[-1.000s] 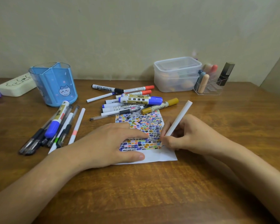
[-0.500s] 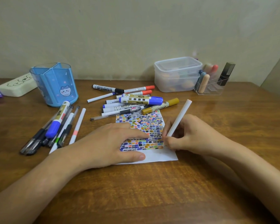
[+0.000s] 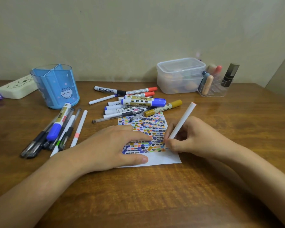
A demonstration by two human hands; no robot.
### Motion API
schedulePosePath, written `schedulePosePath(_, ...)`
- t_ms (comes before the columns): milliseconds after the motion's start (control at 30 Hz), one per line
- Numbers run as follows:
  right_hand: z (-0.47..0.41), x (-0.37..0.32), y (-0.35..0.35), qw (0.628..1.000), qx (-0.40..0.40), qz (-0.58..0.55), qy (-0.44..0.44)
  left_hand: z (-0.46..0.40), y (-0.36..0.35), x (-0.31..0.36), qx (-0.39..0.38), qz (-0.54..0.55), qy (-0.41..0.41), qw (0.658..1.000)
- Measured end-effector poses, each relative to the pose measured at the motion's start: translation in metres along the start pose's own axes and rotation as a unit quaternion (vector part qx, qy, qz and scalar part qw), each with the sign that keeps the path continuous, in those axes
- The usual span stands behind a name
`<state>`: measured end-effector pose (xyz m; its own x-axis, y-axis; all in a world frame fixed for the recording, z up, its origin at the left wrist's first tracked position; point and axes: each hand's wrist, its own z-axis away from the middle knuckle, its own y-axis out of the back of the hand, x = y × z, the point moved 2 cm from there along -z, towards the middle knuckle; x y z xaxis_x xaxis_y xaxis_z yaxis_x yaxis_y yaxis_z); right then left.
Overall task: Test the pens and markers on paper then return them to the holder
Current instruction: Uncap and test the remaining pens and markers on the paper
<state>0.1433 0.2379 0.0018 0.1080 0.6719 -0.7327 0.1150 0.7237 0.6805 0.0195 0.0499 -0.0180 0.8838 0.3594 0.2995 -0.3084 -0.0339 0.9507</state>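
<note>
A small white paper covered in coloured swatches lies mid-table. My left hand presses flat on its left half. My right hand pinches a slim white marker, tip down on the paper's right edge near the bottom row of swatches. A heap of several markers and pens lies just beyond the paper. Another bunch of pens lies to the left. The blue divided holder with a cat picture stands upright at the back left, with nothing showing inside it.
A cream pencil case sits at the far left by the wall. A lidded clear plastic box and a clear organiser with cosmetics stand at the back right. Bare wooden tabletop lies in front of the paper.
The marker in my right hand has shifted slightly to the right along the paper's lower swatch row. My left hand stays pressed on the paper.
</note>
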Motion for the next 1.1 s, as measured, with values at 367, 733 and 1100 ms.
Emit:
schedulePosePath(367, 0.0001, 0.0001, 0.001, 1.0, 0.0, 0.003, -0.001, -0.0009, -0.0015, -0.0021, 0.008, -0.001, -0.005, 1.0)
schedulePosePath(733, 0.0004, -0.0003, -0.0009, 1.0, -0.002, -0.013, 0.006, -0.0001, -0.0011, -0.0017, 0.001, 0.004, 0.001, 1.0)
schedulePosePath(1100, 0.0002, 0.0012, -0.0019, 1.0, -0.002, -0.002, 0.008, 0.0006, -0.0004, -0.0001, 0.006, -0.002, -0.001, 1.0)
